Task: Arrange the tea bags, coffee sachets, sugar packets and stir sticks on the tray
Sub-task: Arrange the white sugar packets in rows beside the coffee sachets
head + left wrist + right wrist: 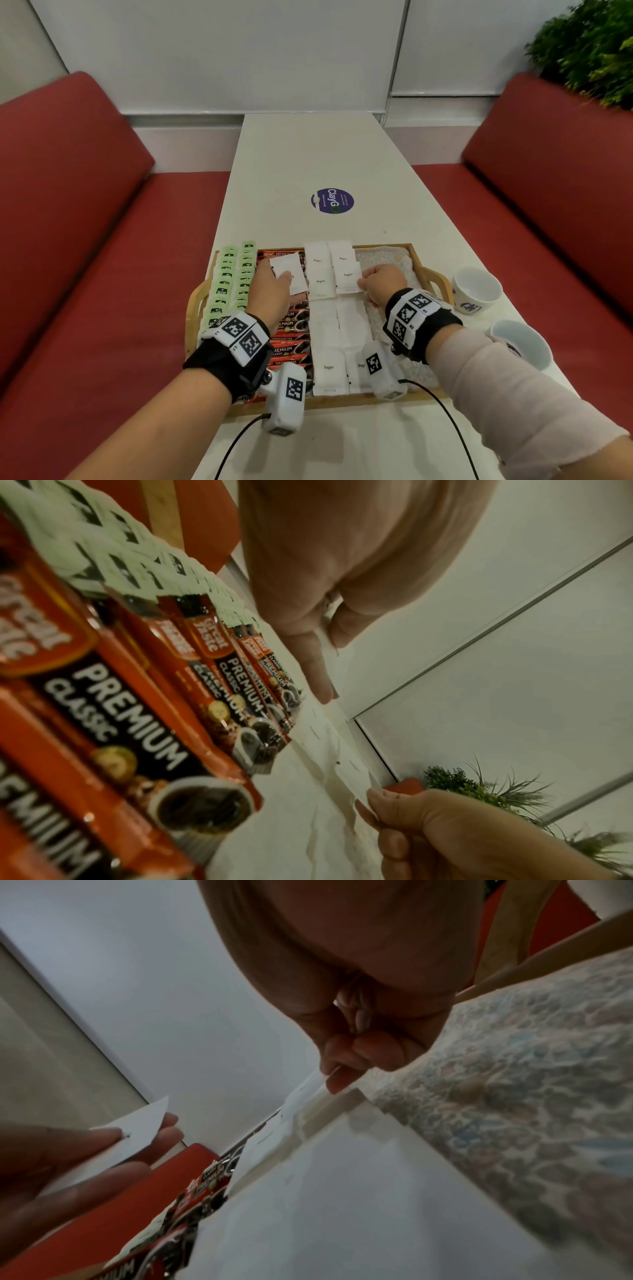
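Pinching one sugar packet each, both hands: left hand (274,286), right hand (380,282).

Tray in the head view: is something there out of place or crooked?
Yes. One sugar packet, held by the left hand, sits tilted over the coffee sachets, outside the sugar columns. The far sugar packets and green tea bags overhang the tray's far rim.

Head cam high, facing down; wrist cams low, close; tray (424,270) shared.
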### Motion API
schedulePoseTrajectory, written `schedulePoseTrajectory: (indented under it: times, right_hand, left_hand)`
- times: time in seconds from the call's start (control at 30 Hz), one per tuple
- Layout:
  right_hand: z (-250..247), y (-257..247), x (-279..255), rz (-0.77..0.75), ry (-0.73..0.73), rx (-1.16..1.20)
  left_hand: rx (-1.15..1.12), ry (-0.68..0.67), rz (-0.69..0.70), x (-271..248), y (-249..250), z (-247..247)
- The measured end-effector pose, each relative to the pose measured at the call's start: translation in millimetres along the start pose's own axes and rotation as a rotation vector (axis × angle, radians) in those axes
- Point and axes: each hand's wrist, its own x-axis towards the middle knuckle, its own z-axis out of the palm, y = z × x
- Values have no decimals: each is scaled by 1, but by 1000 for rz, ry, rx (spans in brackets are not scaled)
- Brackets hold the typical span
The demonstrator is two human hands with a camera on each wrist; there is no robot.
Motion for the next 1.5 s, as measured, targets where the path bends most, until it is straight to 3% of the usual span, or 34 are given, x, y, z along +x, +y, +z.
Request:
schedulePoseTrajectory:
  times: [0.3, 0.43, 0.67, 0.8, 0.9, 1.1, 1.2, 1.33, 1.5]
  right_hand:
    - [6, 0, 0, -17, 24, -150]
    - [3, -1, -8, -132, 70, -62]
    - [7, -13, -38, -373, -129, 196]
    - [4, -17, -50, -369, -234, 174]
    - [2, -14, -55, -347, -218, 205]
    - [-5, 0, -67, -262, -266, 343]
    - [-7, 9, -69, -224, -312, 229]
    - [-8, 14, -67, -296, -306, 66]
    - [-3, 16, -63, -348, -284, -48]
  left_hand:
    - [14, -35, 18, -1, -3, -5]
    - [-10, -33, -13, -4, -1, -3]
    - [107, -94, -3, -17, 5, 7]
    - [95, -203, -23, -28, 9, 10]
    - [85, -282, -9, -37, 10, 10]
    - [83, -174, 4, -39, 3, 5]
    - [235, -143, 85, -35, -1, 2]
    - [569, -208, 201, -32, 0, 1]
    - [713, -266, 205, -31, 4, 3]
